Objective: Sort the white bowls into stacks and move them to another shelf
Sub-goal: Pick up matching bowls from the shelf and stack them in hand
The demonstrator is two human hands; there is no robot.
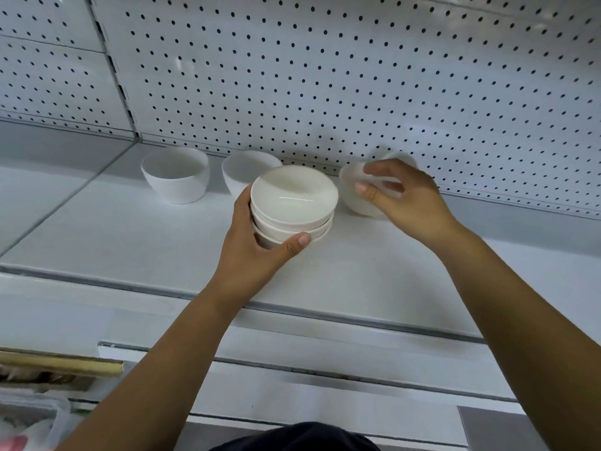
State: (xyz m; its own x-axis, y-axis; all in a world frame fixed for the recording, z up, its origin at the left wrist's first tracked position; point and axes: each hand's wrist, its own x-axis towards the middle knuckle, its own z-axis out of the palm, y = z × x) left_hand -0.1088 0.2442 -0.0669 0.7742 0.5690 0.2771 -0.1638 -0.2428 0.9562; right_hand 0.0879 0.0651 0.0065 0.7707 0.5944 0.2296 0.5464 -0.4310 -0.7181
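- The sorting is partly done, in my judgement: a stack [294, 206] of shallow white bowls, about three nested in each other, stands on the shelf [130, 242].
- The left hand [257, 252] grips this stack from its near-left side. The thumb is curled around the lowest bowl in front and the fingers go behind, out of sight.
- Just to the right of the stack, the right hand [403, 196] has its fingers and thumb curled on a tilted bowl [353, 198] of the same shallow kind. It looks like the next piece for the stack, but it is not yet on it. This part is blurred, so I cannot tell whether the bowl is lifted clear of the shelf.
- Behind the right hand, further right of the stack, there is a white round shape. It may be one more bowl, but it is too hidden to say.
- To the left of the stack and behind it stand two deeper bowls [175, 179], side by side near the pegboard wall [325, 76]. They are not stacked.
- The move to another shelf seems not begun.
- The top bowl of the stack and the leftmost deep bowl are empty inside.
- Far below-left of the stack is a clear plastic box [35, 418]. Its content is blurred.
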